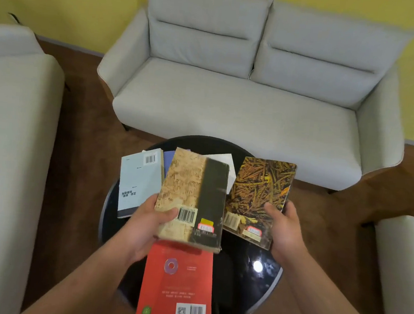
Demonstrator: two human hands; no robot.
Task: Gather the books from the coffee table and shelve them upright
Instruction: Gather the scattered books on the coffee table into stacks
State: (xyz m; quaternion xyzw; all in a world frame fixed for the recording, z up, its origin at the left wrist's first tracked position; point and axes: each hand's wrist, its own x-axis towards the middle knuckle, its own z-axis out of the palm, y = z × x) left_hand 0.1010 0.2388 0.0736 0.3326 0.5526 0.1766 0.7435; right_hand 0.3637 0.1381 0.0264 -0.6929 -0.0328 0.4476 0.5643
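Observation:
A round black coffee table holds several books. My left hand grips a thick tan and black book, lifted above the table with its back cover up. My right hand holds a brown book with a straw-pattern cover by its right edge. A red book lies flat at the table's near edge, partly under the tan book. A pale blue book lies at the left. A purple book and a white one peek out behind the tan book.
A light grey two-seat sofa stands behind the table against a yellow wall. Another grey seat is at the left, and a white seat edge at the right. Brown wood floor surrounds the table.

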